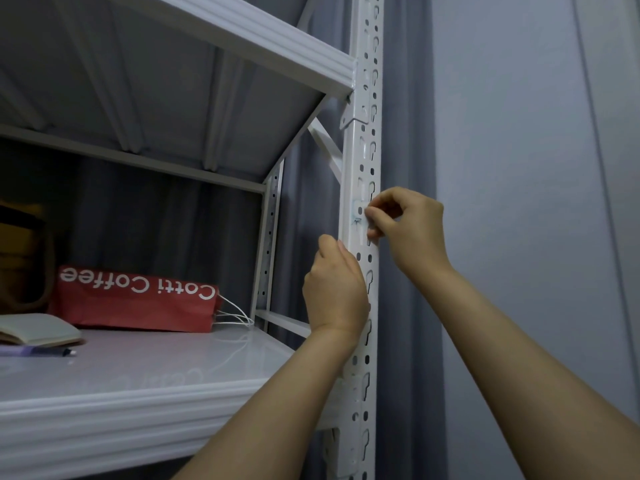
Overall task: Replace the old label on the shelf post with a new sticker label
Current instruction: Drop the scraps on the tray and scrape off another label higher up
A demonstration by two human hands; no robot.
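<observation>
Grey curtain (pixel 408 202) is hanging behind my white post (pixel 360 161). My right hand (pixel 408 226) is pinching the label (pixel 358 213) on the post's face; my left hand (pixel 336 289), fingers curled, is bracing the post just below.

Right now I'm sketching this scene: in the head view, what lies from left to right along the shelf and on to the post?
Open notebook → pen → red coffee bag → left hand → right hand at the label on the post.
</observation>
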